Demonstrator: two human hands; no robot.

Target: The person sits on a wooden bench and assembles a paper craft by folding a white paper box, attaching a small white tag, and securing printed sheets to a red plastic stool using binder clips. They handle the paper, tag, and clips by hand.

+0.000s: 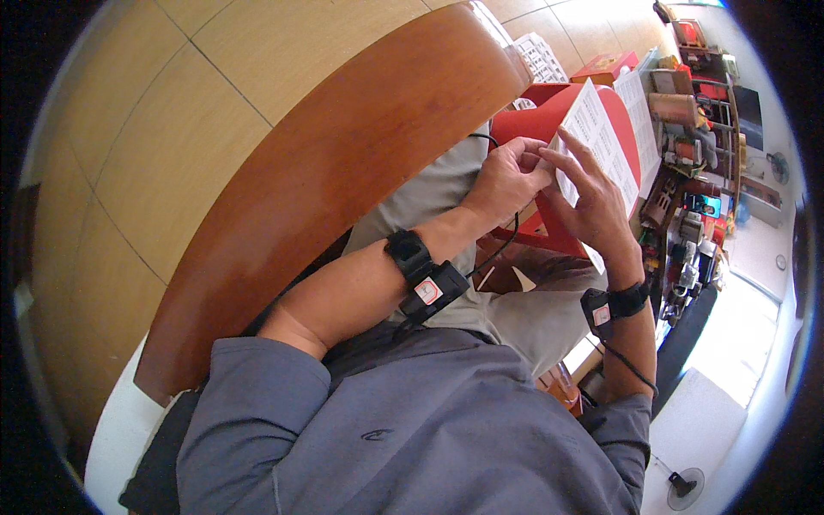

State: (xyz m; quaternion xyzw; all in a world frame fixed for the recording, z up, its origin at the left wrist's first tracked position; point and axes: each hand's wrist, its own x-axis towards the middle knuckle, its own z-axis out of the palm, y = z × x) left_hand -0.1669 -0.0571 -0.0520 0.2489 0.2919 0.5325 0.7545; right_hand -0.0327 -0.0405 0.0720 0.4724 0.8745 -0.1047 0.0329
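Note:
A printed paper sheet [595, 129] lies tilted over the seat of a red plastic stool [531, 119] in front of me. At the sheet's near-left edge, my left hand [512, 177] has its thumb and fingers pinched together on the paper. My right hand [592, 199] rests over the same sheet, fingers spread, with fingertips reaching to that edge beside the left fingers. Whether the right fingers grip anything cannot be told. Another printed sheet [637, 116] hangs past the stool's far side. Both wrists wear black strapped devices.
A curved brown wooden armrest [335, 154] runs along my left. Beyond the stool are a red box [605, 67] and a stack of printed sheets [541, 58]. Crowded shelves [702, 129] stand on the right. A black cable [505, 241] runs near my left wrist.

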